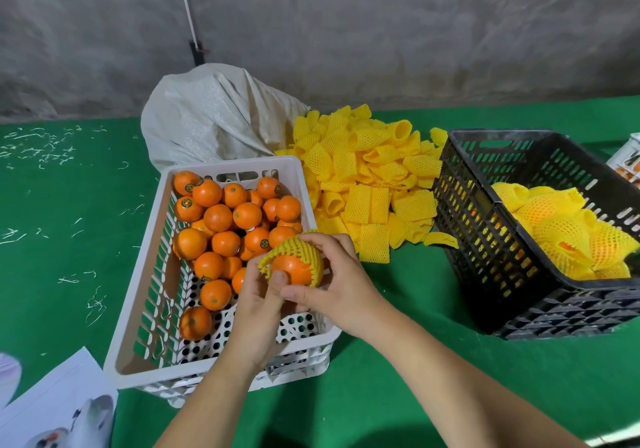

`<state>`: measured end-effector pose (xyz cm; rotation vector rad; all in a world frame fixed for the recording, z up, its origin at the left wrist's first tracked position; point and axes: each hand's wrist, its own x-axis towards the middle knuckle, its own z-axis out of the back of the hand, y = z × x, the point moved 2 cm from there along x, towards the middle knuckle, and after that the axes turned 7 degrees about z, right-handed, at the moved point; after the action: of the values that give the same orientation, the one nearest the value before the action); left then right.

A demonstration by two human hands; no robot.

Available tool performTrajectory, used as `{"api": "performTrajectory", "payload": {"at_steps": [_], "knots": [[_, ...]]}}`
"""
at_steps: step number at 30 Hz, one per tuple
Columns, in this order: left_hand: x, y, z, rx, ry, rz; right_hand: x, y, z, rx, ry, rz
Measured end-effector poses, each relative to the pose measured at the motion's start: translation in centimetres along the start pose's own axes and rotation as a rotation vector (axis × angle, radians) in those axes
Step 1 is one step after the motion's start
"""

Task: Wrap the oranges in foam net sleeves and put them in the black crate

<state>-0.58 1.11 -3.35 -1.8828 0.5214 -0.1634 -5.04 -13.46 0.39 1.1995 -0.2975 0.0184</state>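
Both hands' fingers (313,240) around half-sleeved orange (294,269)

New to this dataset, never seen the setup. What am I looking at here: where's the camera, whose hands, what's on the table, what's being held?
There is no robot: a person works bare-handed, and the single picture comes from a wide-angle camera on their head, looking forward and down. The left hand and right hand together hold one orange, with a yellow foam sleeve partly pulled over it. On the green table stand a white crate of bare oranges, a pile of sleeves, and a black crate with wrapped oranges inside. A pale sack sits behind the white crate.
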Motion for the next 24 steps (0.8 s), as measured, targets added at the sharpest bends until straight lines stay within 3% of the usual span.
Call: {"api": "performTrajectory", "payload": {"at_steps": [6,11,13,16,18,22,24], "knots": [[-0.2,0.2,0.4,0.071,-0.083,-0.050,0.5,0.5,0.6,-0.020,-0.153,-0.019],[-0.8,0.6,0.6,0.243,-0.254,-0.203,-0.2,-0.7,0.9,-0.068,-0.068,-0.056],[-0.9,0.8,0.5,0.325,-0.311,-0.264,-0.4,-1.2,1.2,-0.092,-0.130,-0.074],[-1.5,0.7,-0.3,0.482,-0.261,-0.379,-0.7,-1.5,1.2,-0.108,-0.244,-0.082],[-1.9,0.7,-0.5,0.450,-0.179,-0.404,-0.9,-1.4,1.1,-0.085,-0.250,-0.082],[-1.4,-0.3,-0.4,0.181,-0.171,-0.135,-1.2,-0.7,0.4,0.016,-0.154,-0.021],[-0.6,-0.5,-0.6,0.084,-0.042,0.075,-1.4,-0.3,-0.8,0.057,-0.048,-0.036]]}}
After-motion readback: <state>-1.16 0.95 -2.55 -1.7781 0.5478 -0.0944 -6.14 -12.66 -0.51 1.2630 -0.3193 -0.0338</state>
